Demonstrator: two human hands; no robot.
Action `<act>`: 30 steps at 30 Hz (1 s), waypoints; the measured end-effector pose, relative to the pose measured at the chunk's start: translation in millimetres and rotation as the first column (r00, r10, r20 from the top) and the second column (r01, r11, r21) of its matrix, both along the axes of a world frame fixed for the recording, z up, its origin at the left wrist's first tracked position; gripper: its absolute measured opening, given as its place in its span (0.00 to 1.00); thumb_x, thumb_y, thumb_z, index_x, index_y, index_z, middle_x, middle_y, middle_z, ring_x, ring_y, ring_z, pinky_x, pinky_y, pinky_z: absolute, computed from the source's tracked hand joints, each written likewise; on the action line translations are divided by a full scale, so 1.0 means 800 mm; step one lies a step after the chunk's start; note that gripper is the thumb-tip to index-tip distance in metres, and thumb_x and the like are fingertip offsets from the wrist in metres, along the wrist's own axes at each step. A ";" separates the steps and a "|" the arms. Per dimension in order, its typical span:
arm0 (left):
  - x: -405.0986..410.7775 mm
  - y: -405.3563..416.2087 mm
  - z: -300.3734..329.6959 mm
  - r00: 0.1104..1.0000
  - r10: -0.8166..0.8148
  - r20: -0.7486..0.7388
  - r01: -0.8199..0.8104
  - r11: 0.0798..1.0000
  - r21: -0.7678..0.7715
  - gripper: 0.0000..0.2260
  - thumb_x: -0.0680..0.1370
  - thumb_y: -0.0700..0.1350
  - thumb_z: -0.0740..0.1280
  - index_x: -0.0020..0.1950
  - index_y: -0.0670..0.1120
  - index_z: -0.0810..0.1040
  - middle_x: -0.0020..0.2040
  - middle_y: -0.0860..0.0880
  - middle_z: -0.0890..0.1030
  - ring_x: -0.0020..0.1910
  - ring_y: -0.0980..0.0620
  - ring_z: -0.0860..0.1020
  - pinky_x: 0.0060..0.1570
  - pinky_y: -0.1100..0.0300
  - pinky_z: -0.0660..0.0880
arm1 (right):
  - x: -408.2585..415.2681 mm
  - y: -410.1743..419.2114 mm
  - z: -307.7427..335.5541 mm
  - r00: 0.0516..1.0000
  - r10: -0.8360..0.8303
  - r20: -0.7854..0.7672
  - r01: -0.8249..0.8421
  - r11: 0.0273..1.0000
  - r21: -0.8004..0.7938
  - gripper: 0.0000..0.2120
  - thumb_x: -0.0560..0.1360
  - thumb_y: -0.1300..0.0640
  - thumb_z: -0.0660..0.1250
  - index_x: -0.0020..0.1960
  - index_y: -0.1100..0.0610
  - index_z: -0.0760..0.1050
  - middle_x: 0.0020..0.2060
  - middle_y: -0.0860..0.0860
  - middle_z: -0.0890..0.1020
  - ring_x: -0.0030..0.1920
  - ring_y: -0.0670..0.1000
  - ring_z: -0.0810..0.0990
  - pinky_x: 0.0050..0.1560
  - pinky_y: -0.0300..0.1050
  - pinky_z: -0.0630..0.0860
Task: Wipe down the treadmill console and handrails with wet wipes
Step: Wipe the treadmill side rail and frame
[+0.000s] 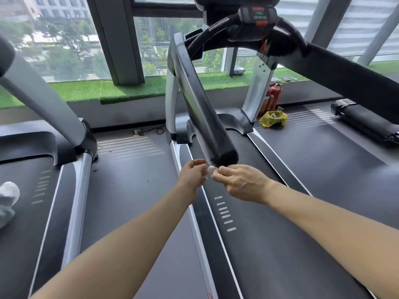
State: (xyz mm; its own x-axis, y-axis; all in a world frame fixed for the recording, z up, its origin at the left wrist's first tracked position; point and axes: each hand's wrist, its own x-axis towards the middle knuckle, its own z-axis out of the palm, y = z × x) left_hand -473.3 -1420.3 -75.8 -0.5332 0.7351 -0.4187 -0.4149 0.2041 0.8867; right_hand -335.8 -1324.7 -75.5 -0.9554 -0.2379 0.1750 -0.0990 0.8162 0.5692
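Note:
A black padded left handrail [200, 100] slopes down from the console [258, 15] toward me and ends just above my hands. Both hands meet under its rounded end. Between them is a small white wet wipe [211, 170], mostly hidden by my fingers. My left hand [192, 174] pinches one side of the wipe and my right hand [241, 182] pinches the other. The right handrail [345, 67] runs dark across the upper right. The console shows red and green buttons at the top centre.
The treadmill belt [269, 234] lies below my arms. A second treadmill [43, 147] stands at left, with a white cloth [8, 195] at the left edge. A yellow bag [273, 118] and red fire extinguishers [273, 96] sit near the green turf window ledge [129, 89].

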 end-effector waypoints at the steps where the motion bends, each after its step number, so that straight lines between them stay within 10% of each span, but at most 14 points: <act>1: 0.000 0.001 -0.001 1.000 -0.007 -0.002 0.007 1.000 -0.004 0.08 0.78 0.34 0.60 0.49 0.45 0.75 0.44 0.47 0.76 0.40 0.54 0.73 0.41 0.62 0.72 | 0.000 0.002 -0.003 1.000 -0.009 0.002 0.009 1.000 -0.003 0.13 0.71 0.68 0.60 0.44 0.63 0.83 0.50 0.52 0.79 0.49 0.50 0.71 0.48 0.41 0.77; 6: 0.000 0.002 -0.011 0.999 -0.032 -0.008 0.032 0.999 -0.033 0.08 0.78 0.34 0.60 0.49 0.45 0.75 0.41 0.48 0.76 0.40 0.54 0.74 0.42 0.62 0.73 | -0.001 0.007 -0.020 0.999 -0.014 -0.033 0.015 1.000 0.015 0.17 0.70 0.69 0.55 0.47 0.64 0.82 0.49 0.54 0.80 0.51 0.52 0.73 0.64 0.49 0.66; 15: -0.004 0.003 -0.043 0.998 -0.054 -0.041 0.049 0.994 -0.102 0.07 0.79 0.35 0.61 0.53 0.44 0.74 0.37 0.49 0.74 0.36 0.56 0.73 0.41 0.63 0.73 | -0.007 0.026 -0.068 0.996 -0.083 -0.039 0.088 0.989 0.120 0.21 0.74 0.71 0.50 0.47 0.63 0.82 0.56 0.57 0.78 0.58 0.55 0.77 0.62 0.46 0.73; 24: 0.037 0.001 -0.059 0.990 -0.115 -0.078 0.094 0.968 -0.234 0.07 0.79 0.35 0.61 0.49 0.44 0.75 0.37 0.49 0.75 0.35 0.54 0.73 0.41 0.62 0.72 | 0.029 0.022 -0.052 0.910 -0.390 -0.139 0.344 0.899 -0.272 0.12 0.57 0.69 0.76 0.40 0.64 0.82 0.52 0.54 0.71 0.39 0.52 0.78 0.34 0.41 0.78; 30: 0.142 0.044 -0.028 0.957 -0.281 -0.077 0.256 0.937 -0.237 0.10 0.79 0.33 0.58 0.42 0.46 0.72 0.34 0.48 0.71 0.30 0.55 0.69 0.28 0.65 0.66 | 0.129 0.021 0.003 0.847 -0.494 -0.197 0.437 0.858 -0.271 0.14 0.64 0.71 0.55 0.30 0.63 0.78 0.41 0.55 0.75 0.29 0.53 0.76 0.20 0.38 0.67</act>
State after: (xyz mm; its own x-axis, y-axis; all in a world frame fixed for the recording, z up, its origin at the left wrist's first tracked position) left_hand -359.8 -1385.3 -98.0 -0.3805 0.7517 -0.5387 -0.2213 0.4916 0.8422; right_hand -232.9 -1308.0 -73.2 -0.8602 0.2931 0.4173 0.4453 0.8306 0.3346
